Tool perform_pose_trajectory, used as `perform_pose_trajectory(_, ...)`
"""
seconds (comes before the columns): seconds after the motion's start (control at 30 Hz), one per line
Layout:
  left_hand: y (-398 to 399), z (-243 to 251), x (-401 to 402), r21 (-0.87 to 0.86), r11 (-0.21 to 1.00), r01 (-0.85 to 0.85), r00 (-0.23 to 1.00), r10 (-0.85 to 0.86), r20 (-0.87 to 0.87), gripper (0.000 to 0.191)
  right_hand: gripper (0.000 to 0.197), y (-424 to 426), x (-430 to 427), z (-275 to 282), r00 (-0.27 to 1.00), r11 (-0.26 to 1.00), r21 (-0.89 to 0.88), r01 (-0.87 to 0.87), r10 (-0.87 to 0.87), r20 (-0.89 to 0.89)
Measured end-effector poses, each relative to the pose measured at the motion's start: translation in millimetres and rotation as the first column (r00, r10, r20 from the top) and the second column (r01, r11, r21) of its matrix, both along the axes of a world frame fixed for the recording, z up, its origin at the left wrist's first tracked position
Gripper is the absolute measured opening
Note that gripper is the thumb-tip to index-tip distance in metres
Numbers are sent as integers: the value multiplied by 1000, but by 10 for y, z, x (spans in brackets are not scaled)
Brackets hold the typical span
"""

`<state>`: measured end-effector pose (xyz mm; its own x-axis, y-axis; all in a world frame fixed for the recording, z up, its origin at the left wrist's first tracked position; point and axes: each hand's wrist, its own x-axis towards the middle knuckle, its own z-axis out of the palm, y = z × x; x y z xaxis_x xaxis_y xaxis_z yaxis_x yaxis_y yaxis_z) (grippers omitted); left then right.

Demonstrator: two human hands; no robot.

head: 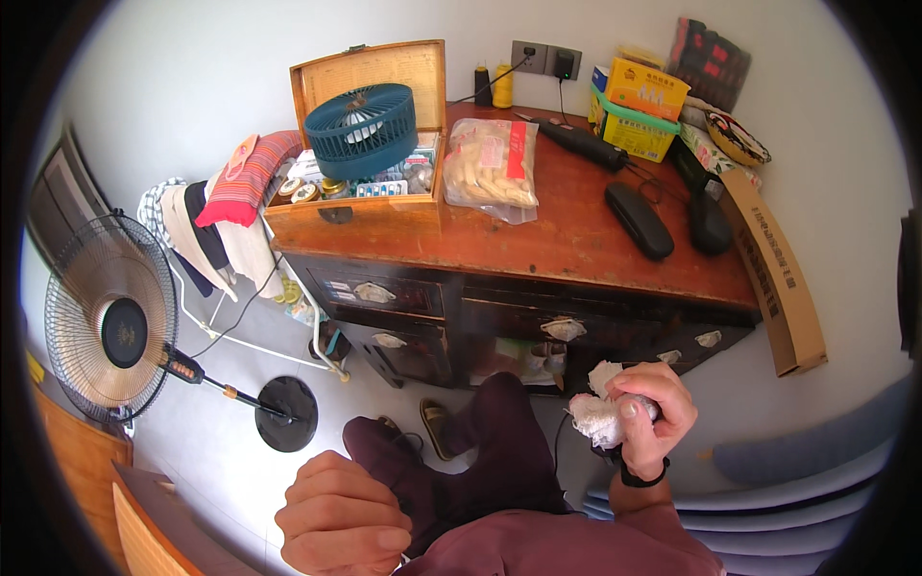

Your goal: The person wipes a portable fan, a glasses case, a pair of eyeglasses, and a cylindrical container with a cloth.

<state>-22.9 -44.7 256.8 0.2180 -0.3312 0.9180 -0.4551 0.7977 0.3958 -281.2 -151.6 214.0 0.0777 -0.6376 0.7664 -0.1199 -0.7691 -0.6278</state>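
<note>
My right hand (654, 414), with a dark band at its wrist, grips a crumpled bundle of white lacy fabric (599, 419) above the floor, right of my knees. Closed into a loose fist, my left hand (344, 515) is near the bottom of the view; whether anything lies inside it cannot be seen. Before me stands a worn wooden cabinet (504, 248) with a red-brown top. On it are an open wooden box (382, 209) with a teal fan (360, 133) and medicine packs, a clear bag of pale dried food (490, 169) and a black case (639, 219).
A standing fan (124, 333) is at the left, its round base (287, 414) on the floor. Beside the cabinet, a white rack (248, 345) carries cloths and a striped cushion (256, 176). A long cardboard box (774, 281) leans at the right, near blue-grey cushioned furniture (807, 446).
</note>
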Motion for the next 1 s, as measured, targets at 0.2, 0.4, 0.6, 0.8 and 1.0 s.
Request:
perform_pose_trajectory(0.2, 31, -112, 109, -71, 997, 0, 998, 4, 64, 27, 17, -78, 4, 39, 995, 996, -24, -87, 85, -57)
perform_pose_trajectory(0.4, 15, -49, 98, -2, 999, 48, 994, -47, 102, 29, 17, -55, -33, 1, 994, 994, -19, -110, 109, -14)
perform_pose_trajectory(0.6, 9, -63, 89, -74, 997, 26, 998, -22, 61, 28, 14, -55, -55, -7, 995, 995, -5, -96, 96, -13)
perform_pose_trajectory(0.8, -38, 45, 9, 14, 999, 46, 995, -48, 88, 25, 11, -87, -42, -55, 998, 998, -1, -68, 68, -11)
perform_pose_trajectory(1.0, -55, 24, -68, 5, 1000, -7, 1000, 7, 4, 23, 11, -75, -36, -68, 999, 999, -1, -44, 44, 7)
